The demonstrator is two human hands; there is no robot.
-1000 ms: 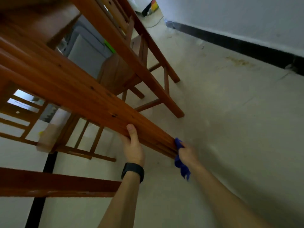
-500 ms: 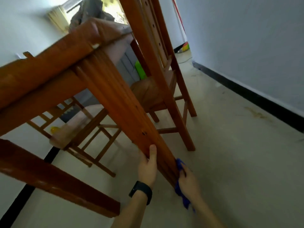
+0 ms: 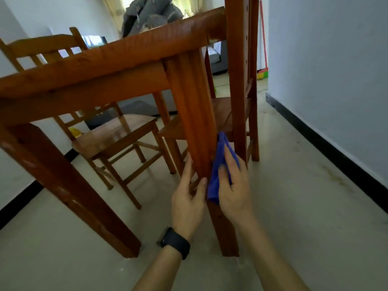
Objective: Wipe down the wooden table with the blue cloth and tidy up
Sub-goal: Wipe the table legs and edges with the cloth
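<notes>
Moved since last frame: on the reddish-brown wooden table point(image 3: 105, 66), both hands sit higher up its grooved near leg point(image 3: 193, 114). My left hand point(image 3: 188, 200) rests on the leg's left face, fingers straight; my right hand point(image 3: 235, 185), fingers flat, presses the crumpled blue cloth point(image 3: 218, 164) against the right face.

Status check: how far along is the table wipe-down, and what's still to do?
Done: cannot tell; the tabletop surface is hidden from this low angle. In hand: the right hand presses the blue cloth against the near table leg, the left hand steadying it. Likely left: that leg's lower part below the cloth, the other leg at left, then tidying.
</notes>
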